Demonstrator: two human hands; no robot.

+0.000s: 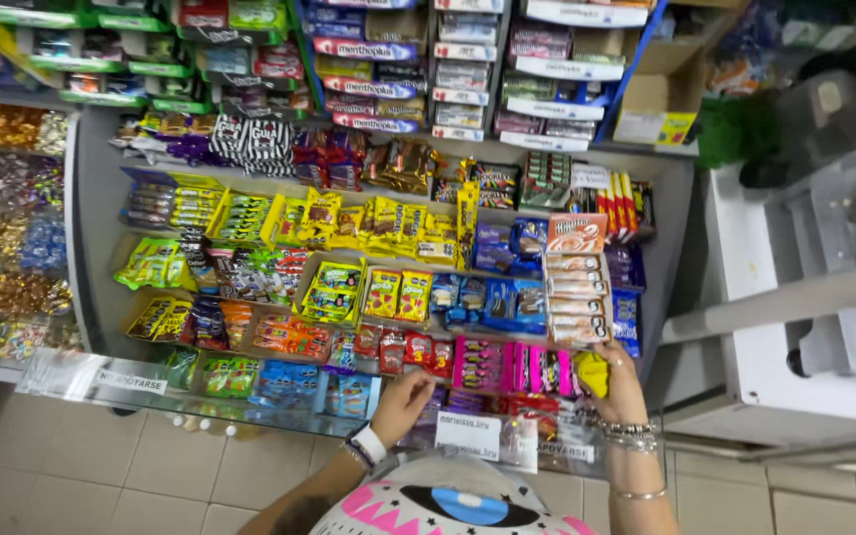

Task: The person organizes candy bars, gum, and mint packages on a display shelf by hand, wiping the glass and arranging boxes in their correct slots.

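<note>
My right hand is curled around a small yellow packet, fingers closed on it and holding it just in front of the lowest row of the sweet display, right beside the pink packets there; beaded bracelets ring that wrist. My left hand is lower and to the left, fingers bent downward and resting on the sweets at the front edge of the display, near the red packets; I cannot tell whether it has actually closed on one of them or only touches the tops. That wrist carries a white watch band. Just in front of both hands runs a clear glass ledge with white paper labels stuck along it. Above the hands the sloping grey display rack is packed in rows: blue biscuit packs, a tall stack of pale orange-and-white boxes, yellow and green bags further left. Higher up are shelves of boxed gum and mints. To the left, jars of foil-wrapped candies; to the right, a white metal frame; below, a beige tiled floor
</note>
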